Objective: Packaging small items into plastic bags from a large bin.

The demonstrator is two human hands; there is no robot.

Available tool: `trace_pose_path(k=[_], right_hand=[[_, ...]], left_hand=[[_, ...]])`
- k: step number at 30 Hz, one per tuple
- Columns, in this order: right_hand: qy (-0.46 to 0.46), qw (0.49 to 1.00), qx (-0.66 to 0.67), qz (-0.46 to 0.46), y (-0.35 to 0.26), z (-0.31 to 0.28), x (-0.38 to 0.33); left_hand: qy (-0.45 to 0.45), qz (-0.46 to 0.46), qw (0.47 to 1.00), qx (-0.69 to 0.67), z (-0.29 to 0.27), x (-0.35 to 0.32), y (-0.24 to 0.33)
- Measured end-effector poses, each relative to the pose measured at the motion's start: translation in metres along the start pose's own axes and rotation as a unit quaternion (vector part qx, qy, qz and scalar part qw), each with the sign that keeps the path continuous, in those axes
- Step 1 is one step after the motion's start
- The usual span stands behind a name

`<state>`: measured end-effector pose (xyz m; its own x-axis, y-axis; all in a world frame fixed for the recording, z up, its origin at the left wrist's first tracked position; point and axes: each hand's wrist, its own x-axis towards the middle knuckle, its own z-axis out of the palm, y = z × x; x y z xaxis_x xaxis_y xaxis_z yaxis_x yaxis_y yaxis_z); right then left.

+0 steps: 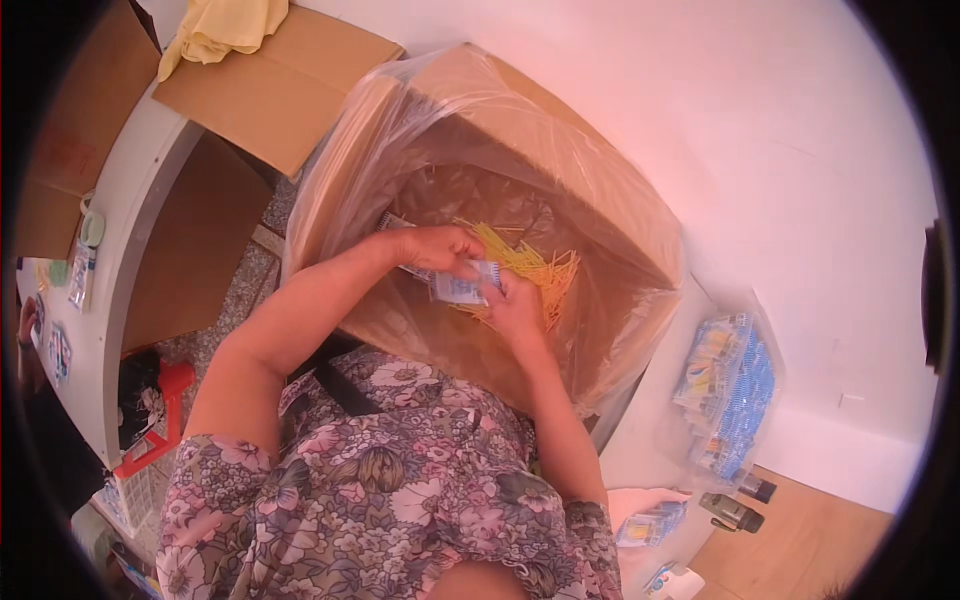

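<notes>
Both my hands reach into a large cardboard box [365, 175] lined with clear plastic [630, 235]. Between them is a small, flat printed packet [457, 288], pale with blue marks. My left hand [440, 248] has closed fingers at its upper edge. At its right edge, my right hand [518, 308] pinches the packet with thumb and fingers. Beneath and behind the hands lies a loose heap of thin yellow and orange sticks [560, 275]. Another pale packet [392, 222] shows partly behind my left wrist; the rest of it is hidden.
A clear bag [735, 390] of blue-edged packets lies at right, near a dark device [733, 513]. More packets [652, 523] rest on pink material below it. At left, a curved white table [150, 190] carries small items; a yellow cloth [225, 28] lies on cardboard. Another person's hand [27, 320] shows far left.
</notes>
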<state>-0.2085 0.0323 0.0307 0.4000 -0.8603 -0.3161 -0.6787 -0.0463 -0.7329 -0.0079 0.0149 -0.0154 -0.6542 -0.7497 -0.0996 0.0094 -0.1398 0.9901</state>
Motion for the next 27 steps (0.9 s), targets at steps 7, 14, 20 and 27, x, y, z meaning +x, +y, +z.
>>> trace_pose_path(k=[7, 14, 20, 27], right_hand=[[0.117, 0.968, -0.203, -0.091, 0.019, -0.040, 0.057], [0.039, 0.894, -0.431, -0.114, 0.038, 0.013, 0.103], [0.109, 0.817, -0.544, -0.158, 0.049, 0.041, 0.120], [0.050, 0.722, -0.670, -0.163, 0.048, 0.056, 0.127]], left_hand=[[0.271, -0.083, 0.935, 0.212, -0.016, 0.003, 0.031], [0.484, 0.046, 0.847, 0.215, -0.031, 0.002, 0.037], [0.508, 0.048, 0.822, 0.253, -0.033, 0.000, 0.030], [0.492, 0.037, 0.830, 0.259, -0.033, -0.007, 0.031]])
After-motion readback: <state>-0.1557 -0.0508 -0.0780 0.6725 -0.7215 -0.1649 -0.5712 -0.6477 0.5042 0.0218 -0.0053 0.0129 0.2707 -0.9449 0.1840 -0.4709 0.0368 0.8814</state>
